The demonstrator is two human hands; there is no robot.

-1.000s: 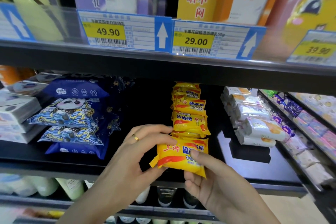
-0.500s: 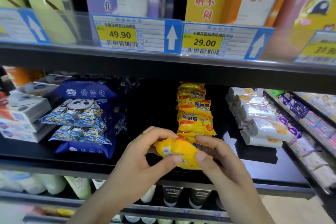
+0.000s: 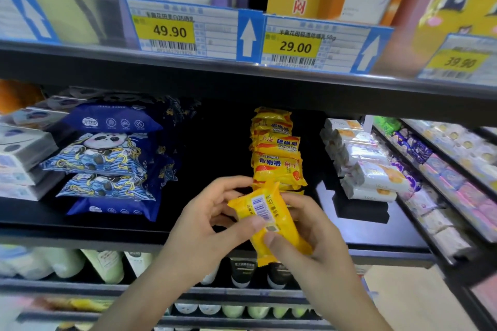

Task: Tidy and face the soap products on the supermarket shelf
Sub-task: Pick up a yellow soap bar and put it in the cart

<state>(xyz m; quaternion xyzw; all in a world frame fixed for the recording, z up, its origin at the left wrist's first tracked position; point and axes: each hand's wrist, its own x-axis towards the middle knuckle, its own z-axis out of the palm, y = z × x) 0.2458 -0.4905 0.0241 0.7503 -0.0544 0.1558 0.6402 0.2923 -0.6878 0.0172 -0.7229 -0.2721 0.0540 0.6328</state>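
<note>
Both hands hold one yellow soap packet point(image 3: 265, 212) in front of the black middle shelf point(image 3: 80, 226). The packet is tilted, its back with a barcode facing me. My left hand point(image 3: 204, 228) grips its left side, thumb on the barcode face. My right hand point(image 3: 309, 234) grips its right side, thumb pressed on the lower part. Behind the packet stands a stack of the same yellow soap packets point(image 3: 275, 153), some with upside-down print.
Blue panda-print packs point(image 3: 107, 161) are stacked to the left, white boxes point(image 3: 18, 158) further left. White wrapped soaps point(image 3: 363, 166) sit to the right. Price tags point(image 3: 185, 32) line the upper shelf edge. Bottles point(image 3: 102, 263) stand on the shelf below.
The packet has been turned in my hands from its printed front to its barcode back and now stands more upright. The view has shifted slightly.
</note>
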